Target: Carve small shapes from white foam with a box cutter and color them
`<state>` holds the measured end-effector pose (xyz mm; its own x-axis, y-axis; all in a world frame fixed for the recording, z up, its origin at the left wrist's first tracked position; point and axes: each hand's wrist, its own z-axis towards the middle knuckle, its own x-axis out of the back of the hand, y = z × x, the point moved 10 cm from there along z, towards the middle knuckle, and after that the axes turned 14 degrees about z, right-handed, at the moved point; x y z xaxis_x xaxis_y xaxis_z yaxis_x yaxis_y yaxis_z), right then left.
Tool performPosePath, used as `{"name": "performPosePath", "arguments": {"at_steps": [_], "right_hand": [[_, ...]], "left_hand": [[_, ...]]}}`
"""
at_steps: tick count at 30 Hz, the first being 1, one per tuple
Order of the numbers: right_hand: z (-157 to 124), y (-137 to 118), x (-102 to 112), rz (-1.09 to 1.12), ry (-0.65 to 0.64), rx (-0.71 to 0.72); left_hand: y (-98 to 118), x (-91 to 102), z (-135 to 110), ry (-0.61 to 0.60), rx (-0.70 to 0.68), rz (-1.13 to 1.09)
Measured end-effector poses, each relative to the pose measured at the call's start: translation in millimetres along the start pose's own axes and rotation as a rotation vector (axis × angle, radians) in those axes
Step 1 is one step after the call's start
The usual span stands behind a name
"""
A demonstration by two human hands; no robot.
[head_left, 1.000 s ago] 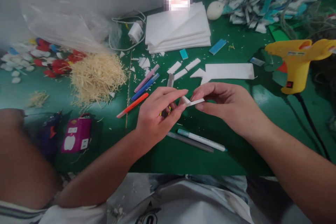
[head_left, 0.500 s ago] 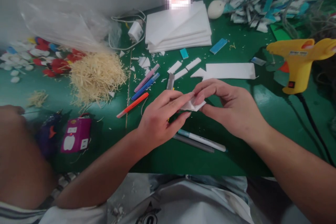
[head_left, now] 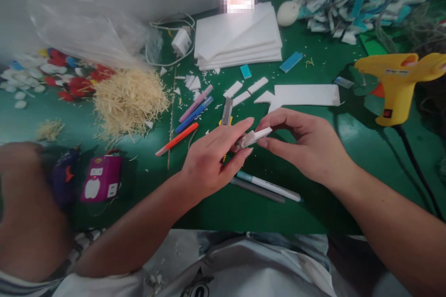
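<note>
Workpiece, a slim white foam piece (head_left: 258, 135), is located above the green worktop (head_left: 324, 216), at the meeting point of both hands; clock bearings below are taken from it, 12 o'clock being the far side. Left hand (head_left: 209, 160), at 8 o'clock, holds the piece's near end between its fingers and thumb; that end is partly hidden. Right hand (head_left: 306, 141), at 3 o'clock, has a narrow gap between thumb and fingertips at the free end; firm contact cannot be confirmed. The piece is tilted, its free end pointing towards 2 o'clock.

Cutter (head_left: 226, 110), at 10 o'clock: grey blade and some yellow visible, remainder behind the left hand. Small white foam blocks (head_left: 241, 98) lie at 11 o'clock, just beyond the cutter. Long white foam strip (head_left: 303, 95), at 2 o'clock, lies flat just beyond the right hand. Stacked white foam sheets (head_left: 239, 39) stand at 12 o'clock.

Orange marker (head_left: 177, 139) lies at 9 o'clock; blue marker (head_left: 194, 115) and mauve marker (head_left: 196, 103) lie side by side towards 10. Teal-capped white pen (head_left: 273, 188) is at 5 o'clock, beside a grey rod (head_left: 261, 191).

Yellow glue gun (head_left: 397, 86) is well apart, between 2 and 3 o'clock. Pale wood-shaving heap (head_left: 130, 102) is noted between 9 and 10, magenta socket box (head_left: 101, 178) between 8 and 9.
</note>
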<state>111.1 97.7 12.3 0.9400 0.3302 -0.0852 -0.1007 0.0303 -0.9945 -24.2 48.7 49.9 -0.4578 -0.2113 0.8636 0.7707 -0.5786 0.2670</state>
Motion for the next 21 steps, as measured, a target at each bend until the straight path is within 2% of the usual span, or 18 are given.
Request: {"name": "performPosePath", "arguments": {"at_steps": [4, 11, 15, 21], "right_hand": [[-0.2, 3.6, 3.4, 0.013, 0.023, -0.018], [0.3, 0.1, -1.6, -0.012, -0.038, -0.014], [0.6, 1.4, -0.2, 0.002, -0.013, -0.041], [0.3, 5.4, 0.3, -0.019, -0.003, -0.078]], "left_hand": [[-7.9, 3.0, -3.7, 0.012, 0.1, -0.023], [-13.1, 9.0, -5.3, 0.052, 0.193, 0.033], [-18.3, 11.4, -4.3, 0.071, 0.216, 0.05], [-15.4, 16.9, -1.5, 0.106, 0.169, 0.069]]}}
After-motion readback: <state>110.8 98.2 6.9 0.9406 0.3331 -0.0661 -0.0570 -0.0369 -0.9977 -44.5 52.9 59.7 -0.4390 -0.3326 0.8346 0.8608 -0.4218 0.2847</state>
